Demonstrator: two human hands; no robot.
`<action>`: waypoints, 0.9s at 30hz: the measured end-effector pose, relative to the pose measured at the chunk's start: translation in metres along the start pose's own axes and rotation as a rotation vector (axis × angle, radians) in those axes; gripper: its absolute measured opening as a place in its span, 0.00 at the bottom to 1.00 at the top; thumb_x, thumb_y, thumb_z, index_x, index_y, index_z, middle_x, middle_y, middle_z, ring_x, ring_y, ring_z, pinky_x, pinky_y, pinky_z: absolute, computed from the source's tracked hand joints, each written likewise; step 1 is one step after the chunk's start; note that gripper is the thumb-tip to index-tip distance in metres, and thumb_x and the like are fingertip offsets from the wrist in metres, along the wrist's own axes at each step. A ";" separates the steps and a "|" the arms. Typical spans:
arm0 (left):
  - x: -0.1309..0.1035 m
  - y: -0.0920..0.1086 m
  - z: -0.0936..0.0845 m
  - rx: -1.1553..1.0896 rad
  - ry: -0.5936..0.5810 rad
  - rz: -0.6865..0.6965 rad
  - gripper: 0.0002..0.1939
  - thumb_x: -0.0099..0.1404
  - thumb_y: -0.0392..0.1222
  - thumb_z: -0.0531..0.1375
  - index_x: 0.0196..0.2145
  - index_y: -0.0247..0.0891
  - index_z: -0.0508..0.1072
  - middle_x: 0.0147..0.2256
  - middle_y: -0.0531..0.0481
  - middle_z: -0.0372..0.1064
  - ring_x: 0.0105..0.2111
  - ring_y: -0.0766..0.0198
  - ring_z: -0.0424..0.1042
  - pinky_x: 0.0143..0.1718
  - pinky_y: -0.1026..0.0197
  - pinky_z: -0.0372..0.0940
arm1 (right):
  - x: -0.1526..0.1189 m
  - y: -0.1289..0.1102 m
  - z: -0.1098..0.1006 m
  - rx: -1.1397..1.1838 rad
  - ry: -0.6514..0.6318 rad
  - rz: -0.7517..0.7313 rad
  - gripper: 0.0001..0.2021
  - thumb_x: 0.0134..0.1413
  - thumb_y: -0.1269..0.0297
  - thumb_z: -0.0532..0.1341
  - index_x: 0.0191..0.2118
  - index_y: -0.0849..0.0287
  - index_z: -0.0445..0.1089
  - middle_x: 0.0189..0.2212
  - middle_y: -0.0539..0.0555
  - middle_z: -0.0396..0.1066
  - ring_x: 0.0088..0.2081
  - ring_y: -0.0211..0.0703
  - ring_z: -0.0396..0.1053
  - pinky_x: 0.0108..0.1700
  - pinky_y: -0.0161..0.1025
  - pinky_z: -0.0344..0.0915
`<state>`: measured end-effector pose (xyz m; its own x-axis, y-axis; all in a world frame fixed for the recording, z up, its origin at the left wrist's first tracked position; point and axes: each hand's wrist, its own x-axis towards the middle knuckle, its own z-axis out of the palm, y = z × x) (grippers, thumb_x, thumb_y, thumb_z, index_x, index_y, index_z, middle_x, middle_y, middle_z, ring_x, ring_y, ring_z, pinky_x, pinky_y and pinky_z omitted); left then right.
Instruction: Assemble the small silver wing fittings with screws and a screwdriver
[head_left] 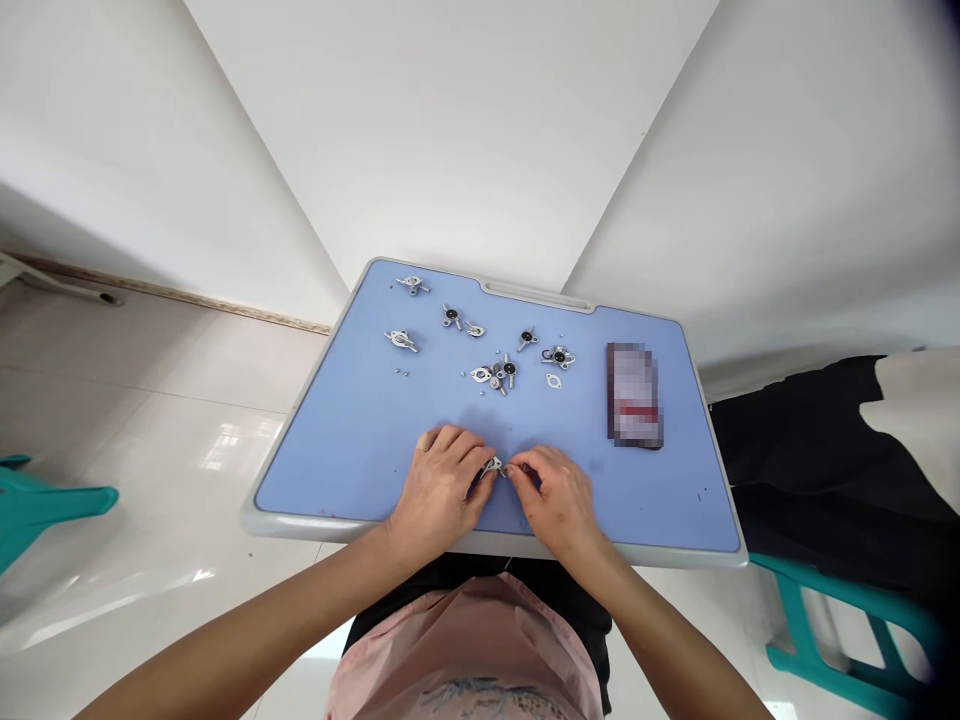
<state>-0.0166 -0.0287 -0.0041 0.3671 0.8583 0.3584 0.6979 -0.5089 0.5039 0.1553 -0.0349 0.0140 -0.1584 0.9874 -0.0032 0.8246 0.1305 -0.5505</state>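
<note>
My left hand [450, 485] is closed, thumb and fingers pinching a small metal part with a two-hole flange [493, 465] just above the near side of the table. Close by on the right, my right hand [553, 498] has its thumb and forefinger pinched together at the right end of that part. Whatever lies between those fingertips is too small to make out. Beyond my hands lie a cluster of similar metal parts with black round faces [509, 369] and a loose flat flange plate [553, 381].
More metal parts [401, 341] lie at the table's far left, others [559, 357] right of the middle. Several tiny pieces [406, 374] are scattered between. A blurred phone-like rectangle [634, 395] rests at right. A person in dark clothing [802, 440] sits beside the blue table [330, 440].
</note>
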 end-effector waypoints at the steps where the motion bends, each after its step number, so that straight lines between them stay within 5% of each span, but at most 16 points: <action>1: 0.000 0.000 0.000 -0.013 0.003 -0.002 0.06 0.67 0.35 0.57 0.39 0.38 0.74 0.37 0.47 0.74 0.40 0.56 0.67 0.43 0.51 0.59 | 0.002 -0.001 -0.002 0.037 -0.011 0.029 0.06 0.60 0.67 0.60 0.32 0.54 0.73 0.30 0.47 0.74 0.34 0.40 0.69 0.36 0.37 0.59; 27: 0.001 -0.009 0.002 -0.030 0.040 0.015 0.07 0.68 0.35 0.57 0.33 0.38 0.74 0.33 0.47 0.72 0.39 0.56 0.66 0.40 0.52 0.58 | 0.011 -0.010 0.005 0.129 0.012 0.042 0.09 0.59 0.62 0.59 0.30 0.55 0.73 0.28 0.50 0.73 0.33 0.41 0.67 0.37 0.38 0.62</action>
<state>-0.0209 -0.0235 -0.0101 0.3519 0.8478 0.3968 0.6734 -0.5237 0.5218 0.1423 -0.0259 0.0155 -0.1180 0.9928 -0.0191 0.7536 0.0770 -0.6528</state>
